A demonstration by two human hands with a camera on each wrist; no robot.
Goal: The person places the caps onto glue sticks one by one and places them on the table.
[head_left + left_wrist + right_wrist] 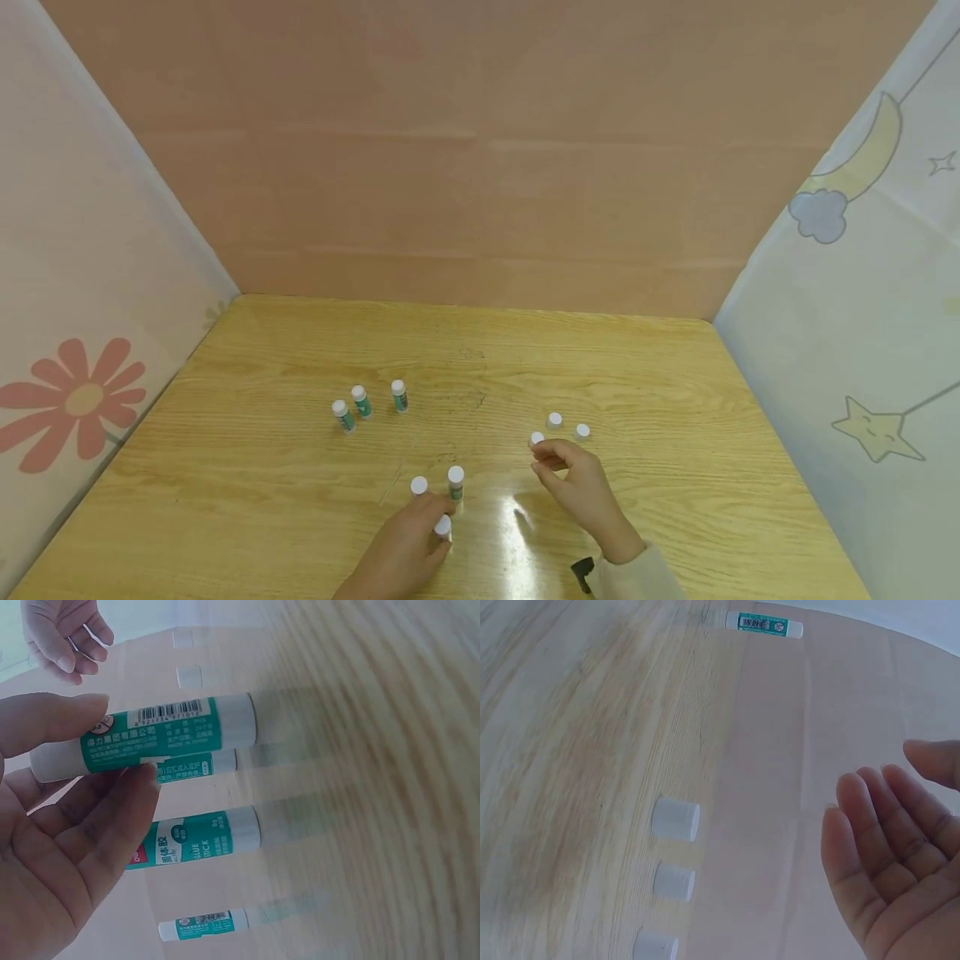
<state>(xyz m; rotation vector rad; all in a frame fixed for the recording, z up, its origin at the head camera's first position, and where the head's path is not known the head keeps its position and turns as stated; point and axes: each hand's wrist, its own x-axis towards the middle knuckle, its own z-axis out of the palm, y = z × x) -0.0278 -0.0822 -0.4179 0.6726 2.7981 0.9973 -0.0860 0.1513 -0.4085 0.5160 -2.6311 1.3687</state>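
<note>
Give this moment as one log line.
left hand: holds glue stick | right hand: empty, near white cylinders | other glue sticks: upright on table

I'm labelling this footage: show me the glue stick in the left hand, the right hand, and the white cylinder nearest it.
Held glue stick (148, 735): left wrist view, on its green label.
Right hand (582, 493): head view, on its back.
White cylinder (537, 437): head view, on its top.
</note>
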